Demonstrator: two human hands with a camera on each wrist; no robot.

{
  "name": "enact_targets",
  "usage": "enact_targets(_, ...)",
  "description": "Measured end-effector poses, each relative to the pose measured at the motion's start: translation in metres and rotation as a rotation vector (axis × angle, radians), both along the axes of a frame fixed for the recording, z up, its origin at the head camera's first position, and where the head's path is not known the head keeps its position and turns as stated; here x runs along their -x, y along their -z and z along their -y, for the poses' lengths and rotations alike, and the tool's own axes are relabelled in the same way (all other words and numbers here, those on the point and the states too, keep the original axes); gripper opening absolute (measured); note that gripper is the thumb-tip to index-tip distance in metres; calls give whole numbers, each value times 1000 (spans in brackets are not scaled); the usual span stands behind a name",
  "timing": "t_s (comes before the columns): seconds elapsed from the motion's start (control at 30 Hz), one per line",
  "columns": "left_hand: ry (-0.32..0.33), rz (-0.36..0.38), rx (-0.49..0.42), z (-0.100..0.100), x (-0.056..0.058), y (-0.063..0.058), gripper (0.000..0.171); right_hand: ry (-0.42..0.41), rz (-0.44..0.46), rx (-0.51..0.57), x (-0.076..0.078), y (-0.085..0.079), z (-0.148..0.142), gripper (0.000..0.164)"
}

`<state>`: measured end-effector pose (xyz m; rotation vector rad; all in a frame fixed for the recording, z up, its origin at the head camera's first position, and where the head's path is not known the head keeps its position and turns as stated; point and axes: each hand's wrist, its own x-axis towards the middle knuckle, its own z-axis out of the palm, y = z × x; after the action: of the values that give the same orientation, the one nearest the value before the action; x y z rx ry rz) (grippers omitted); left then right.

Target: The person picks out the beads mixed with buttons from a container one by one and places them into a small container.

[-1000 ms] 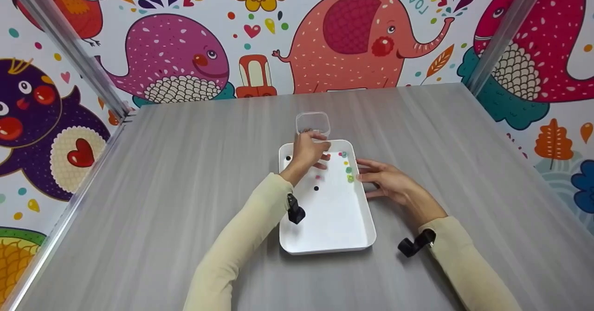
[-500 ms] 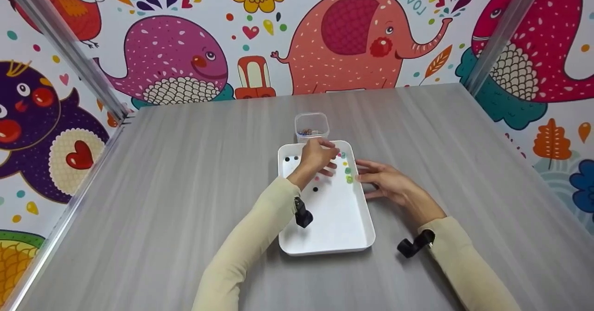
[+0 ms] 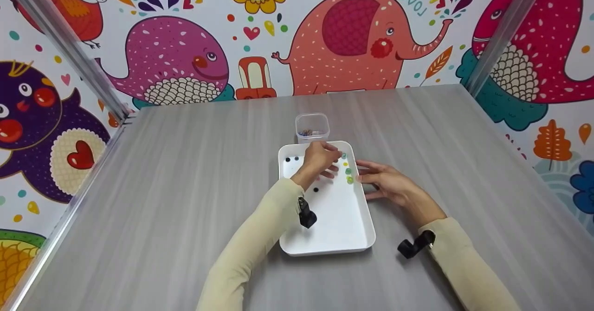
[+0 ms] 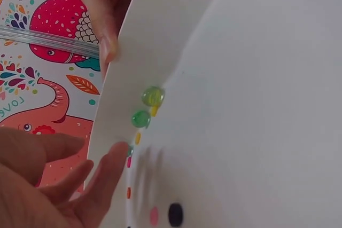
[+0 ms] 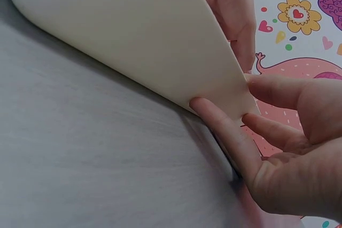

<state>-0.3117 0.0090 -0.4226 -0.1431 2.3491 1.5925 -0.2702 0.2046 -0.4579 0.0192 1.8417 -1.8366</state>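
Left hand (image 3: 319, 158) rightward — orange piece (image 4: 129, 193) wrist-only

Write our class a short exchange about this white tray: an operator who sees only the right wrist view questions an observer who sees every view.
Operator: I see the outer wall of the white tray by the right hand, but not inside. What lies along that side?
Observer: A translucent yellow-green bead and a translucent green bead lie there, in the left wrist view.
Operator: Does anything stand beyond the tray's far end?
Observer: Yes, the head view shows a clear plastic container there; I can't tell whether it touches the tray.
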Motion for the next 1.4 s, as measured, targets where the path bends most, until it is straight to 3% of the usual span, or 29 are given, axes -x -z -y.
enact_targets(0.33, -36, 37, 38, 0, 4, 5, 21, -5, -1, 15, -1, -1, -1, 70)
enact_targets(0.73, -89, 95, -35, -5, 7, 6, 18, -14, 0, 22, -1, -2, -1, 70)
enact_targets(1.03, -100, 82, -76, -10, 9, 7, 16, -26, -14, 14, -1, 0, -2, 69)
enact_targets(1.4, -85, 50, -39, -13, 12, 12, 15, -23, -15, 18, 0, 1, -2, 67)
